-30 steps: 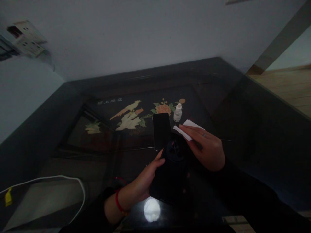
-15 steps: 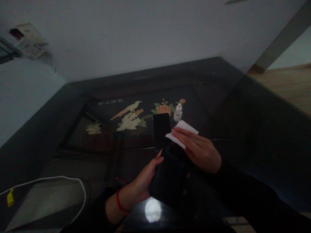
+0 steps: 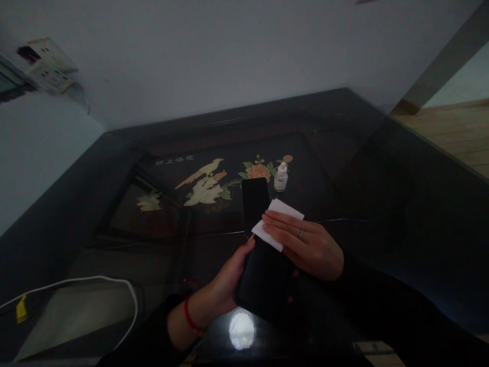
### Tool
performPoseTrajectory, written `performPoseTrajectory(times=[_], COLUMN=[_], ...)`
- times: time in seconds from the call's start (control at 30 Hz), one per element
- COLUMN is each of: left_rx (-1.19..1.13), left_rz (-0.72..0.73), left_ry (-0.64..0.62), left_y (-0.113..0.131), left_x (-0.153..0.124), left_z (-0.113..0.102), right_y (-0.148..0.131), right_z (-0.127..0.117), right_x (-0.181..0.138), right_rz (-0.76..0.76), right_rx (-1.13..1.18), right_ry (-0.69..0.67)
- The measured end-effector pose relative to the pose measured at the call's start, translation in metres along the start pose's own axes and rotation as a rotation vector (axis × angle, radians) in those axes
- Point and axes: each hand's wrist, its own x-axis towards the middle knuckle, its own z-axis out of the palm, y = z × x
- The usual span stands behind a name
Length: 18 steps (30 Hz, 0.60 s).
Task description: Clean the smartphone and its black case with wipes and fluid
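My left hand (image 3: 229,278) is wrapped around a black phone case (image 3: 263,278), tilted above the table; whether a phone sits inside it I cannot tell. A folded white wipe (image 3: 283,209) lies under the fingers of my right hand (image 3: 305,244), which presses it flat over the upper end of the case. That end is covered by the wipe. Just beyond, a dark phone (image 3: 254,201) rests on the tabletop, its lower part partly hidden. A small clear dropper bottle (image 3: 281,178) with a white top stands upright to the right of this phone.
The glossy dark table (image 3: 344,168) bears an inlaid bird-and-flower picture (image 3: 202,191) and reflects a bright round light at the front. A white cable (image 3: 95,278) with a yellow tag (image 3: 21,309) curves at the left. Behind is a wall with power sockets (image 3: 51,71).
My right hand has slid the wipe left and toward me, so it now covers the round feature on the case's upper end. My left hand keeps its hold.
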Motion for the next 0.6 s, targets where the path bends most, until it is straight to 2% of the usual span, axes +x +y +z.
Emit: performPoseTrajectory(times=[0.17, 0.4, 0.6], left_rx=[-0.013, -0.011, -0.003], left_rz=[0.017, -0.009, 0.003], left_ry=[-0.029, 0.022, 0.023], left_y=[0.0001, -0.0002, 0.0004], left_x=[0.0013, 0.0, -0.0001], left_z=[0.0004, -0.0019, -0.0019], right_y=[0.0047, 0.0059, 0.0067], right_z=[0.0026, 0.0043, -0.0008], right_x=[-0.0054, -0.0084, -0.0051], right_rz=[0.075, 0.034, 0.042], right_rx=[-0.005, -0.002, -0.052], right_ry=[0.07, 0.019, 0.038])
